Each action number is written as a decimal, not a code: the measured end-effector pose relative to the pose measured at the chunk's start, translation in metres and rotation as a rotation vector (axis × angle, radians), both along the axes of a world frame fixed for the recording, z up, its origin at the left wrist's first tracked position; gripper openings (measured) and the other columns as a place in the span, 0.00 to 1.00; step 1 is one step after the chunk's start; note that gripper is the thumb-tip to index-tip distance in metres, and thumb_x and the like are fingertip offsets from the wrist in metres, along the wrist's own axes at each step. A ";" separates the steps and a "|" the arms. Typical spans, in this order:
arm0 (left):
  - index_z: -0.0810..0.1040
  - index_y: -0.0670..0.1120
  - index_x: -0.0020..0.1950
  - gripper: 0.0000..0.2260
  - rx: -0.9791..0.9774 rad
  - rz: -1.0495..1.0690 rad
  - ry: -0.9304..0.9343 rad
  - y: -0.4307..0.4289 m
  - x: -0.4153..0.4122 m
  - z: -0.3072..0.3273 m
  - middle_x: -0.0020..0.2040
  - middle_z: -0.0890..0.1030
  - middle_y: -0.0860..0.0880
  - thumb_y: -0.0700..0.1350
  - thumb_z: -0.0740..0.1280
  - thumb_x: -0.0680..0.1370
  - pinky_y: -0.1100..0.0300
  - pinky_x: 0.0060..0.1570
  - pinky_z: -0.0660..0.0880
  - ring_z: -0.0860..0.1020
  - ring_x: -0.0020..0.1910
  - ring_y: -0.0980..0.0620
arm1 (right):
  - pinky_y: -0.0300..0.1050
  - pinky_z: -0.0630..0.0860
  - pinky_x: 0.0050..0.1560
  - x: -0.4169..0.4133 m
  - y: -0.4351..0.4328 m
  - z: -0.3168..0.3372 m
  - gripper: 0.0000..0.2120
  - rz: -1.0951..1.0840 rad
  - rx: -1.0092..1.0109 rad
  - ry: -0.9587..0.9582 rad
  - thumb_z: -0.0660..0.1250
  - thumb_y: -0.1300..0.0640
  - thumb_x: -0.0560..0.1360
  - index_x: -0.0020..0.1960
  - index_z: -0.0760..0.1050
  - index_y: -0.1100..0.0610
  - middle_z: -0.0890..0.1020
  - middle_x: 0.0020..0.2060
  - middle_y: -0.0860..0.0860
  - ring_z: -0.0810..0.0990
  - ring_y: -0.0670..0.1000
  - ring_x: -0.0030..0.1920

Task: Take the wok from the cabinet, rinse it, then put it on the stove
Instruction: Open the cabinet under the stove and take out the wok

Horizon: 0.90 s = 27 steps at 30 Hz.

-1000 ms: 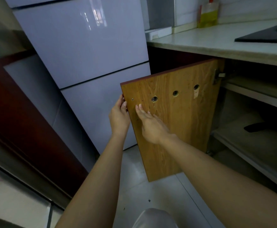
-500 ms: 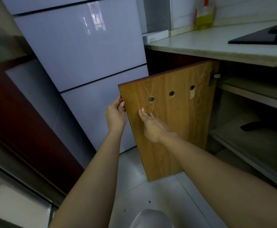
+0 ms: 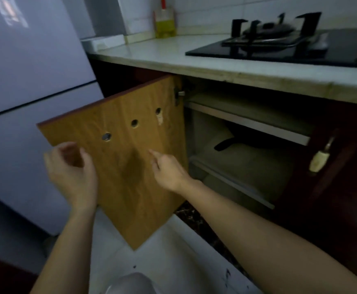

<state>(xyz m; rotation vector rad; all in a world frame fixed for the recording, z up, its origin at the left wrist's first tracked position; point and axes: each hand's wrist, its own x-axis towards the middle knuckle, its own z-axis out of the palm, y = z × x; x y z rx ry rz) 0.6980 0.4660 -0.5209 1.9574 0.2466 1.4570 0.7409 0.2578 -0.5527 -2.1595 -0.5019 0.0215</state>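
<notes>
The dark wok (image 3: 256,137) lies on the lower shelf inside the open cabinet, its black handle (image 3: 224,144) pointing left toward the opening. The wooden cabinet door (image 3: 130,177) stands swung out to the left. My left hand (image 3: 73,177) hovers at the door's outer edge, fingers loosely curled and holding nothing. In front of the door's inner face is my right hand (image 3: 169,170), index finger stretched out, left of the wok and apart from it. The black gas stove (image 3: 268,42) sits on the countertop above the cabinet.
A pale fridge (image 3: 24,81) stands close behind the open door on the left. A bottle of yellow oil (image 3: 164,26) stands at the back of the countertop (image 3: 152,54). An upper shelf (image 3: 247,122) hangs over the wok. A pale object (image 3: 319,160) dangles on the dark right-hand door.
My view has swung right, bringing the stove and the wok into sight. My left hand has let go of the door's edge, and my right hand has lifted its palm off the door.
</notes>
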 end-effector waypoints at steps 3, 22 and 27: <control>0.77 0.46 0.56 0.07 0.202 -0.115 0.073 -0.036 0.011 -0.007 0.50 0.78 0.48 0.41 0.68 0.78 0.62 0.53 0.70 0.75 0.51 0.52 | 0.46 0.69 0.71 0.009 -0.041 -0.004 0.22 -0.103 0.022 0.029 0.52 0.53 0.85 0.78 0.62 0.54 0.75 0.71 0.55 0.75 0.53 0.69; 0.74 0.42 0.68 0.15 0.789 -0.646 1.069 -0.307 0.166 -0.087 0.62 0.80 0.40 0.45 0.59 0.84 0.50 0.55 0.78 0.80 0.58 0.42 | 0.45 0.78 0.46 0.040 -0.206 -0.053 0.08 -0.697 -0.419 0.277 0.60 0.56 0.82 0.58 0.76 0.56 0.80 0.46 0.52 0.80 0.49 0.44; 0.64 0.39 0.77 0.20 0.777 -0.550 1.151 -0.312 0.181 -0.103 0.71 0.72 0.37 0.39 0.55 0.84 0.47 0.63 0.73 0.74 0.68 0.38 | 0.43 0.73 0.44 0.034 -0.221 -0.059 0.10 -0.595 -0.711 0.273 0.62 0.55 0.82 0.60 0.75 0.58 0.78 0.48 0.53 0.77 0.50 0.45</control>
